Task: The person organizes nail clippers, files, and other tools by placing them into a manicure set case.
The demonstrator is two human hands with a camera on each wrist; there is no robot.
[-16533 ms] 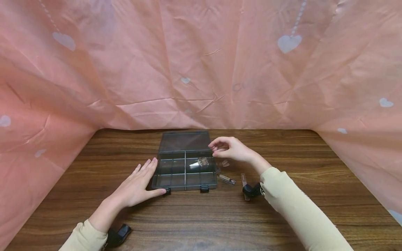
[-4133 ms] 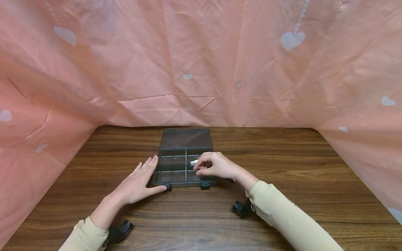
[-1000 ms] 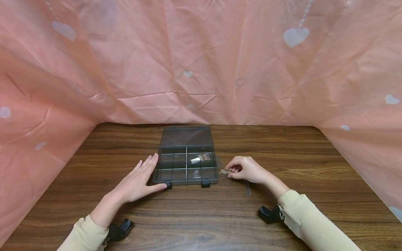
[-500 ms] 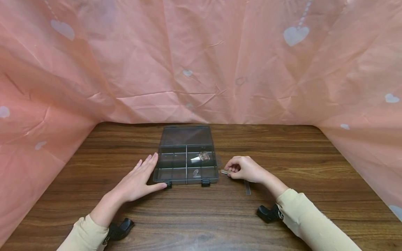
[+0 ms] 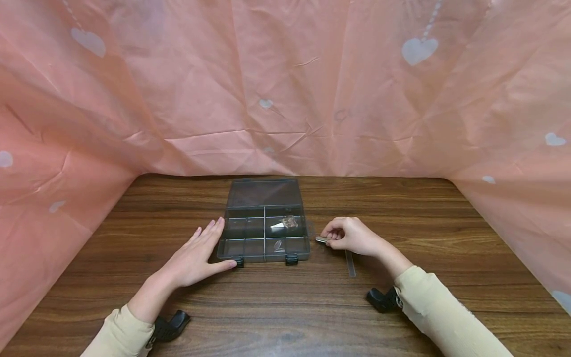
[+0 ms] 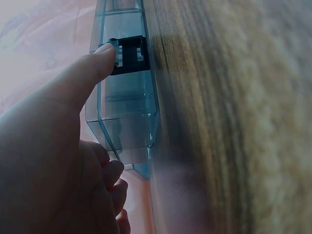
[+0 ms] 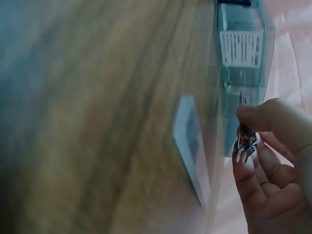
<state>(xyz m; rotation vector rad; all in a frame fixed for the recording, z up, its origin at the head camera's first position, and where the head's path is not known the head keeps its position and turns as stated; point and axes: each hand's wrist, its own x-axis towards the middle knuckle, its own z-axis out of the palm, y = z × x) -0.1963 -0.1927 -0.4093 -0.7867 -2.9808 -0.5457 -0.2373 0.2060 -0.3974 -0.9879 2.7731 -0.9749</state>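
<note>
A smoky see-through compartment box [image 5: 266,193] lies with its lid laid back. My left hand [image 5: 192,263] rests along its left side, fingers extended; in the left wrist view the thumb [image 6: 100,61] touches a black latch [image 6: 130,54]. Right of the box, my right hand [image 5: 352,235] pinches a metal nail clipper [image 5: 320,239] between thumb and fingers; the clipper [image 7: 245,141] shows end-on in the right wrist view. A clear item with a white tip [image 5: 285,224] sits in the rear right compartment. Small clear oval pieces [image 5: 278,245] lie in the front right one.
A flat translucent strip [image 5: 351,265] lies on the wooden table [image 5: 285,312], partly under the right hand. A barcode label [image 7: 241,48] is on the box's side. Pink curtain [image 5: 285,89] with heart prints surrounds the table behind and at the sides.
The clear oval pieces went from the table into the front right compartment. My right hand took hold of the nail clipper and has just shifted slightly up and rightward with it. Left hand stayed.
</note>
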